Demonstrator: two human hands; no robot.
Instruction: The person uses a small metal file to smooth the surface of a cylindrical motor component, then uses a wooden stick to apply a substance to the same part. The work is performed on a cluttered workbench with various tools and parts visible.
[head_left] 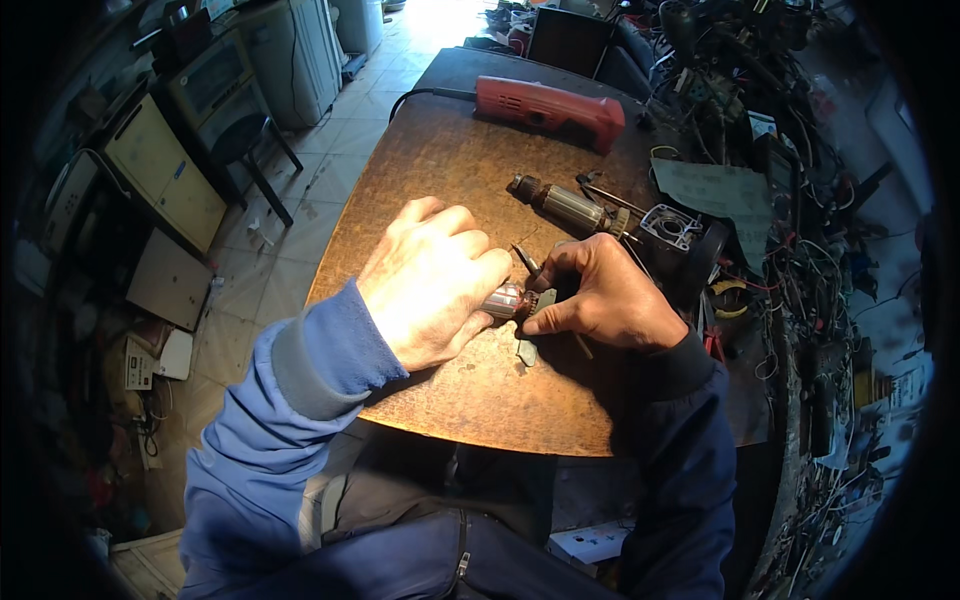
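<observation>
My left hand (pixel 440 280) is closed around a motor armature (pixel 506 301), which lies low over the wooden table; its coppery winding end sticks out to the right. At that end, my right hand (pixel 612 298) pinches a small grey-green scrap (pixel 546 301) between thumb and forefinger, against or just beside the armature. What the scrap is made of, I cannot tell. A similar pale scrap (pixel 526 352) lies on the wood just below. Beside the right fingertips, a dark pointed piece (pixel 525 260) shows, partly hidden by the hand. Further off lies a second armature (pixel 572 207).
A red power tool body (pixel 550 112) with a black cord lies at the table's far end. A metal gear housing (pixel 672 228) sits at the right, by a tangle of wires and parts (pixel 720 110). A black stool (pixel 245 145) stands left of the table (pixel 430 410).
</observation>
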